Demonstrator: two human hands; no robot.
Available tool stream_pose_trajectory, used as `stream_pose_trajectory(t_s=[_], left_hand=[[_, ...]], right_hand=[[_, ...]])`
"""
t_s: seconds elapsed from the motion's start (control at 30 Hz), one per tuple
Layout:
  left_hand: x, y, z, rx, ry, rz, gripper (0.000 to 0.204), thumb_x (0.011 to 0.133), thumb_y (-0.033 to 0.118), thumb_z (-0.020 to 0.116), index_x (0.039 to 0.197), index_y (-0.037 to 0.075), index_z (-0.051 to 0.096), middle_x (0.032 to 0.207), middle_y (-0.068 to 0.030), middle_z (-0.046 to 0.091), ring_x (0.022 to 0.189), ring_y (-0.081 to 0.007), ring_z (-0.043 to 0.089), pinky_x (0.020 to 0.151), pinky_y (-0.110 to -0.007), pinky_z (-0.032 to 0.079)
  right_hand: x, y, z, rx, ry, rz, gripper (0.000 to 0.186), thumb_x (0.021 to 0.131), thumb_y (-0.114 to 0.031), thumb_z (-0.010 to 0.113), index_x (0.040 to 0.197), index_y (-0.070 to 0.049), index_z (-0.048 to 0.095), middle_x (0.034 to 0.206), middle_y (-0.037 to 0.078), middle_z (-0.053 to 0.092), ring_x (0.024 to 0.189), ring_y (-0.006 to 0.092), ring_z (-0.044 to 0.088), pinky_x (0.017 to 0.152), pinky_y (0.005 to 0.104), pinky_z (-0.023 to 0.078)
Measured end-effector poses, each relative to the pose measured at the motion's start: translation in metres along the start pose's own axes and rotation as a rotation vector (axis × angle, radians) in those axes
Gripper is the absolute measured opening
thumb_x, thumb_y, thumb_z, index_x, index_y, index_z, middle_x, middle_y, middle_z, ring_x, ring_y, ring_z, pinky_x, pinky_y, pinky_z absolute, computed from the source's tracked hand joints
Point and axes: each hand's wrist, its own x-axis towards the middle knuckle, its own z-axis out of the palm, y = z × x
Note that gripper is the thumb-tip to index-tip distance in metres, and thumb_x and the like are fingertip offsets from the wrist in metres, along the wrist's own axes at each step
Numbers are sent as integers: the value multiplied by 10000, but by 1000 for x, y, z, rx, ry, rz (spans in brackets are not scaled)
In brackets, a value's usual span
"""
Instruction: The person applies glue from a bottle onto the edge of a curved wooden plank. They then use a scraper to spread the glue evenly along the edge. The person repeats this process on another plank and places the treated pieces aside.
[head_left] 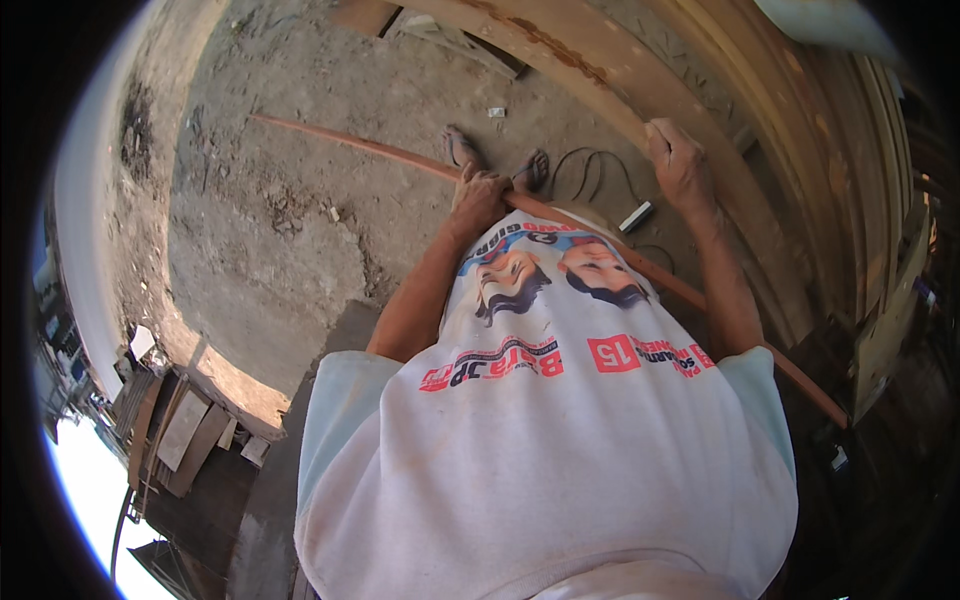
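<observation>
My left hand (480,195) is closed around a long, thin reddish wooden strip (365,145), which runs diagonally across the front of my body from upper left to lower right. My right hand (678,160) is raised with its fingers closed at the lower edge of a wide, long board (565,55); whether it grips that edge is unclear. A bare foot in a sandal (463,148) and another (532,168) show beyond my hands. A dark cord (590,155) and a small white bar-shaped object (635,215) lie on the ground to the right of my feet.
Long planks (840,170) lean or lie along the right side. The ground (260,260) is dusty, cracked concrete and dirt. Scrap boards (185,430) are piled at lower left beside a dark ledge. A short board piece (455,45) lies at the top, near a small white scrap (496,112).
</observation>
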Motion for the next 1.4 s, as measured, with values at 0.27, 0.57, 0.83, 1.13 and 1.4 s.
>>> stream_pose_trajectory(t_s=[0.27,0.57,0.83,1.13,1.4], left_hand=[[-7,4,6,-37,72,44,137,796,158,698,908,133,774,901,-105,753,1010,-290,700,1086,-477,332],[-8,12,4,-17,6,-11,199,783,131,708,973,99,757,965,-124,733,1087,-322,669,1150,-523,338],[-6,11,7,-27,-40,-19,186,796,147,702,968,100,757,977,-121,739,1077,-323,676,1153,-530,332],[-7,14,10,-23,11,-46,167,792,170,714,935,96,760,986,-131,742,1066,-302,681,1120,-500,365],[-7,16,9,-51,81,-12,156,779,166,719,910,96,765,963,-138,741,1065,-319,677,1070,-438,406]], right_hand=[[-13,-3,-7,-73,89,-94,220,1065,-184,544,1085,10,646,1006,241,687,954,445,668,771,475,534],[8,-3,4,-115,98,-119,202,1059,-186,574,1057,-1,655,931,200,692,879,423,670,747,464,526],[0,-21,-19,116,-192,266,280,1057,-251,554,1135,-5,661,948,209,682,921,400,685,788,474,529],[-37,-3,-11,-257,-14,-328,391,1014,-126,625,1404,-94,615,1213,157,660,1054,388,665,867,466,559],[-20,1,16,-326,41,-325,462,931,-11,685,1376,-135,670,1030,123,663,914,331,698,746,448,570]])
